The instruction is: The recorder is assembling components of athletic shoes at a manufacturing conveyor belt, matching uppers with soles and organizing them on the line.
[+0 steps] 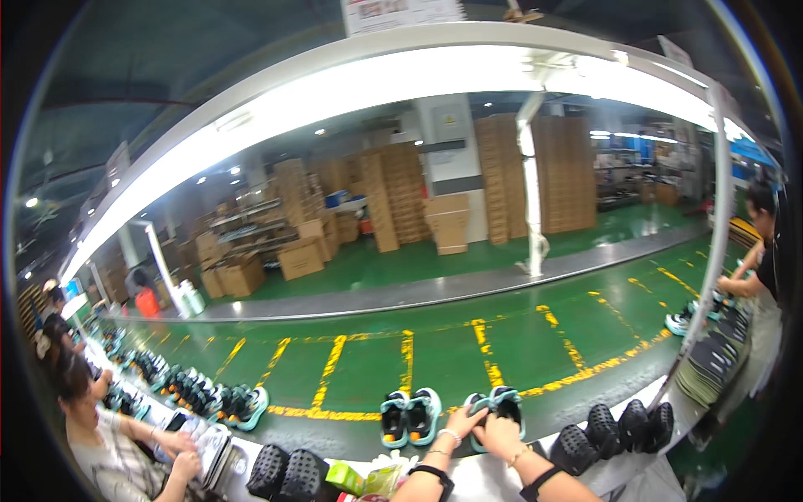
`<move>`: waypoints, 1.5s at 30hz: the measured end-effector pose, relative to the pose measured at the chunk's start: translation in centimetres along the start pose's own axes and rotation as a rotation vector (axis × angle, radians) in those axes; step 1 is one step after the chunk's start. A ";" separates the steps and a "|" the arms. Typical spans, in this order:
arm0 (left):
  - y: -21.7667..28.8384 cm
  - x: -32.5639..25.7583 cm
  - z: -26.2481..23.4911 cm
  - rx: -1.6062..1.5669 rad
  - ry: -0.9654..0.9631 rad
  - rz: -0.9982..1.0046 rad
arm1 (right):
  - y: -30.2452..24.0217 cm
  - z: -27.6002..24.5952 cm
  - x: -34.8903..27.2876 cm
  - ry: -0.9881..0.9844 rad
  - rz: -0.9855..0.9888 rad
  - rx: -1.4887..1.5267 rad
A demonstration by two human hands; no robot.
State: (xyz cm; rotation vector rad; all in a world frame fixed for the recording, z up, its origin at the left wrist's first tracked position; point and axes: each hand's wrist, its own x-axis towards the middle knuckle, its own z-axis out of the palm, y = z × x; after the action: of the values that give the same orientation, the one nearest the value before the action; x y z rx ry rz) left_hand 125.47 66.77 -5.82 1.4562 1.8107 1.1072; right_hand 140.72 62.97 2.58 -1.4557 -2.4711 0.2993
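Observation:
A pair of black sneakers with light teal soles stands under my hands on the green conveyor belt. My left hand (458, 423) grips the left sneaker (478, 402) at its opening. Close beside it, my right hand (498, 438) is closed on the right sneaker (508, 405), covering its near end. Just to the left a matching pair of sneakers (410, 416) stands untouched, with orange showing at the near ends. Both my wrists carry black bands.
Black shoe-shaped pieces with holes (604, 431) stand on the white ledge at right, more (288, 475) at left near a green box (344, 477). Sneakers (201, 393) line the belt's left. Co-workers (113, 443) (761, 251) work at both sides. A lit frame (721, 209) arches overhead.

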 end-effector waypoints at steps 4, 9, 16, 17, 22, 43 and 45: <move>2.7 -0.4 -0.2 0.068 -0.122 0.126 | 4.0 -8.7 -8.7 -0.238 -0.228 0.261; 2.8 -2.1 -1.1 0.198 -0.037 0.120 | 12.4 -17.7 -16.0 0.292 0.031 0.385; 2.7 -1.3 3.3 0.644 0.085 0.028 | 29.1 -16.8 -22.8 0.987 0.703 0.007; 3.0 -1.2 3.7 0.654 0.106 0.028 | 30.9 -15.2 -23.2 0.967 0.730 -0.063; -1.6 0.4 2.1 0.273 0.080 0.024 | 32.0 -11.0 -22.0 0.796 0.648 0.030; 11.6 -9.0 5.1 0.513 0.329 0.369 | 20.6 -21.3 -21.0 0.982 0.378 0.619; 10.3 -9.6 6.7 0.829 0.258 0.467 | 17.9 -20.2 -18.2 1.003 0.142 0.553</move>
State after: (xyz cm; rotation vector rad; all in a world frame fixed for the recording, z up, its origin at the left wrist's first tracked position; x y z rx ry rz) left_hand 138.60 59.91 -0.95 2.3949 2.3332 0.7820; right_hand 170.45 56.49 14.19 -1.1243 -1.3496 0.1824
